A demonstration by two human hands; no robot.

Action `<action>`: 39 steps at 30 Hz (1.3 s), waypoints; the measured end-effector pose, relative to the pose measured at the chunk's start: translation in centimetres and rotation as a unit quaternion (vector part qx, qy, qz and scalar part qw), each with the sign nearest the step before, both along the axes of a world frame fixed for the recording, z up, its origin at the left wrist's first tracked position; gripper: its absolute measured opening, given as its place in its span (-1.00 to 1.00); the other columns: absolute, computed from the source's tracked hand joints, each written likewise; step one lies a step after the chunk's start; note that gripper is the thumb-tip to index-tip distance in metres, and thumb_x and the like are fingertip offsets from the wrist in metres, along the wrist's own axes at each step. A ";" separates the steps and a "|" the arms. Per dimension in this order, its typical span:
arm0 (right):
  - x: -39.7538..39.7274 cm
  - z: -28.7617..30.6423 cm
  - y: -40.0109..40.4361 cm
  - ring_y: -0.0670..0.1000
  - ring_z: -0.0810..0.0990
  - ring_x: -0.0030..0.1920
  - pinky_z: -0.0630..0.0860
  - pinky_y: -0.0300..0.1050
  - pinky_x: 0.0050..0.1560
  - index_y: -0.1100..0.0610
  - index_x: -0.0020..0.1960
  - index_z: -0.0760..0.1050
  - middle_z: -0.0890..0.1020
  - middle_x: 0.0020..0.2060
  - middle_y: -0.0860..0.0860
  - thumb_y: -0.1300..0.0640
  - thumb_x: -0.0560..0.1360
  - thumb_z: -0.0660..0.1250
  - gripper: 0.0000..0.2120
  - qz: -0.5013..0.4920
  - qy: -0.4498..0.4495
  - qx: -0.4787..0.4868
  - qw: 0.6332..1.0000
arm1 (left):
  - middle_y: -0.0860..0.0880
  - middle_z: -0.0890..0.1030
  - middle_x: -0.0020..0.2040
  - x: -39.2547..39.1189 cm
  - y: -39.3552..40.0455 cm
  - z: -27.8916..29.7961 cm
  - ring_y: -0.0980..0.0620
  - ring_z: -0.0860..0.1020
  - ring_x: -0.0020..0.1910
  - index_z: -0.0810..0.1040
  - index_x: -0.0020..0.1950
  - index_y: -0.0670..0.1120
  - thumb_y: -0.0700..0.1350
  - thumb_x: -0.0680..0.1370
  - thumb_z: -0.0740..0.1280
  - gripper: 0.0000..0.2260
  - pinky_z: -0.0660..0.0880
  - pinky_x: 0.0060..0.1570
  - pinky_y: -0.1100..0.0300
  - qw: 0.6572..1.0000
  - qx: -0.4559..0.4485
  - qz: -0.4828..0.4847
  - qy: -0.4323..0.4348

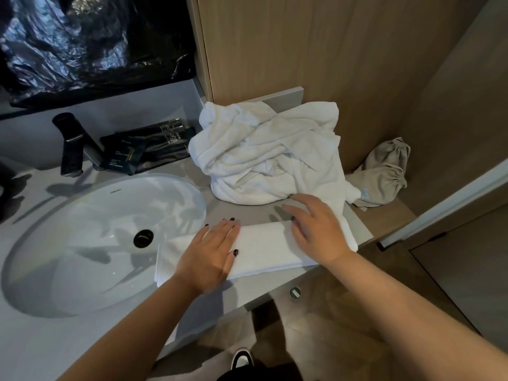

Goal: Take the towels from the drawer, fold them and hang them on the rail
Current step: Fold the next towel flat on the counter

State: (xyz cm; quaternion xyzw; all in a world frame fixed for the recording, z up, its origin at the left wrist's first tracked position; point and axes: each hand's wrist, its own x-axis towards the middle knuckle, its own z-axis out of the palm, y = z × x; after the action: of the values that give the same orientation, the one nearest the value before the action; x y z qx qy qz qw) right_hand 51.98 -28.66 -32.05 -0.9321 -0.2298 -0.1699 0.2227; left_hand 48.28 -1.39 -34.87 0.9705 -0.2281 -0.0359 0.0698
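Both hands flat and spread on the folded towel (264, 248): left hand (211, 251) pins its left half, right hand (316, 229) presses the right end, on the tabletop (247, 210) by the sink (82, 243). Soft, floppy terry, probably light, so I'd pinch the corners. The rumpled towel pile (269, 152) sits just beyond the right hand's fingertips.

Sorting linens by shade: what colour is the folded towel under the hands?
White, plain with no pattern; the folded towel shows in the head view, the only one.
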 end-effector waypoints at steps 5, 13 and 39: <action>-0.2 -3.2 7.8 0.08 0.06 0.57 -0.06 0.00 0.54 0.20 0.54 0.21 0.15 0.56 0.11 0.10 0.64 0.08 -0.51 -0.018 0.166 -0.089 0.982 | -0.16 0.37 0.50 -0.4 0.3 -0.2 -0.11 0.35 0.48 0.31 0.53 -0.18 0.02 0.63 -0.02 -0.48 0.29 0.45 -0.09 1.000 0.025 -0.001 0.001; -0.7 -4.5 3.1 0.01 -0.08 0.58 -0.29 -0.05 0.51 0.08 0.59 0.06 0.07 0.59 0.03 -0.31 0.55 -0.24 -0.26 -0.060 0.200 -0.183 0.961 | -0.03 0.10 0.62 -1.8 2.2 -1.3 0.02 -0.01 0.60 0.06 0.62 -0.09 0.27 0.60 -0.16 -0.32 -0.04 0.56 0.00 0.991 0.016 0.133 0.023; 1.0 -3.9 -1.8 -0.04 0.36 -0.21 0.25 -0.13 -0.18 0.02 -0.26 0.35 0.42 -0.29 -0.08 0.08 0.52 0.22 -0.82 -0.142 0.194 -0.083 0.967 | -0.09 0.53 0.29 -0.9 3.4 -0.1 -0.12 0.56 0.15 0.52 0.26 -0.10 0.15 0.54 0.04 -0.51 0.55 0.03 0.01 0.968 -0.124 0.213 0.036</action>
State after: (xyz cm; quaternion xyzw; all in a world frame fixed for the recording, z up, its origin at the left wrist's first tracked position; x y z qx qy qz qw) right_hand 53.02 -30.44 -35.93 -0.9855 -0.0611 0.0038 0.1584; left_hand 47.40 1.98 -35.01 0.9786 -0.0158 -0.0264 0.2034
